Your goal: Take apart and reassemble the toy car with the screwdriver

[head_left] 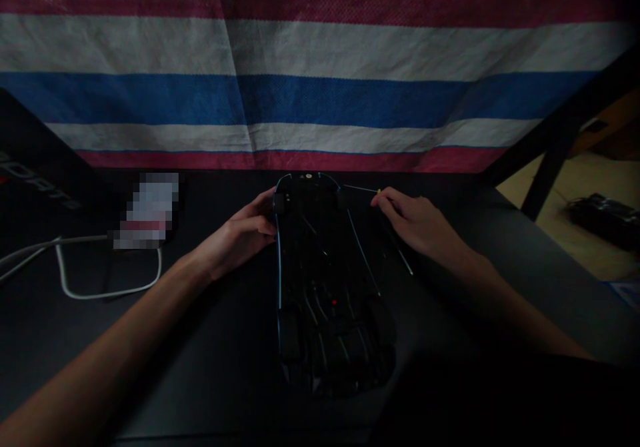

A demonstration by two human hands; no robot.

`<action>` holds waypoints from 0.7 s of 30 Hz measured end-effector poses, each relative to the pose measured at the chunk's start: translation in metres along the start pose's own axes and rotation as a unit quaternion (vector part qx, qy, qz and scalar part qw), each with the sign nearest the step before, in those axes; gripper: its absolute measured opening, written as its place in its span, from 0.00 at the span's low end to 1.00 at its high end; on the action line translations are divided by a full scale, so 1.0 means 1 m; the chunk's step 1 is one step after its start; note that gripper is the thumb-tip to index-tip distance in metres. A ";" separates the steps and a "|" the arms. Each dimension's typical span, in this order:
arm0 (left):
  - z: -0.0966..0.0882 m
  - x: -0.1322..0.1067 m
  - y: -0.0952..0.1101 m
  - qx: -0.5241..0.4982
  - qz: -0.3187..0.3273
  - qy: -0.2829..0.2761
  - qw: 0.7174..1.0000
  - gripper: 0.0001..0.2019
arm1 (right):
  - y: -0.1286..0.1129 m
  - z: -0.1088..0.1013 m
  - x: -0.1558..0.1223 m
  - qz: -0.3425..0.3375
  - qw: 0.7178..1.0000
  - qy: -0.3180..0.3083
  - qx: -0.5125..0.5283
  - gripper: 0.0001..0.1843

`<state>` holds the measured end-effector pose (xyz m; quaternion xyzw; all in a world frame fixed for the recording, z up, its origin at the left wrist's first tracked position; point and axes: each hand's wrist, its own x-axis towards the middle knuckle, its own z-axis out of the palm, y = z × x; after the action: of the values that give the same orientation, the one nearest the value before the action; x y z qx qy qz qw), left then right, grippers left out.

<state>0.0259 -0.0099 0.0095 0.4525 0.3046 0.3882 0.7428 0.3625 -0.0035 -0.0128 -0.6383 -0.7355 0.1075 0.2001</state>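
Observation:
A dark toy car [320, 267] with blue edges lies upside down on the black table [210, 367], its underside and wheels facing up. Against its left side, near the far wheel, rests my left hand [250, 227], fingers curled round the edge, their tips hidden. My right hand [410, 217] pinches a screwdriver [361, 189] with a thin shaft and a yellow collar. The shaft points left to the car's far right wheel; whether the tip touches is too dark to tell. Below that hand a slim dark tool with a metal end [404, 260] lies on the table.
A blurred-out phone-like object [147, 210] lies at the left, with a white cable [107, 295] looping beside it. A striped woven sheet [320, 100] hangs behind the table. Black frame bars [565, 120] stand at the right; a dark object [607, 220] lies beyond on the floor.

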 end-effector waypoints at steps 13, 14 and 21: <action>-0.001 0.002 -0.002 -0.006 0.010 -0.015 1.000 0.34 | 0.001 0.000 -0.001 0.002 1.000 -0.009 -0.013 0.16; -0.001 0.002 -0.002 -0.006 0.009 -0.011 1.000 0.34 | 0.001 0.000 -0.001 0.004 1.000 -0.009 -0.013 0.16; -0.001 0.002 -0.003 -0.008 0.007 0.008 1.000 0.34 | -0.001 0.000 -0.001 0.001 1.000 -0.015 -0.007 0.13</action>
<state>0.0270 -0.0086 0.0067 0.4456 0.3041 0.3996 0.7411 0.3615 -0.0052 -0.0127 -0.6384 -0.7388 0.1120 0.1845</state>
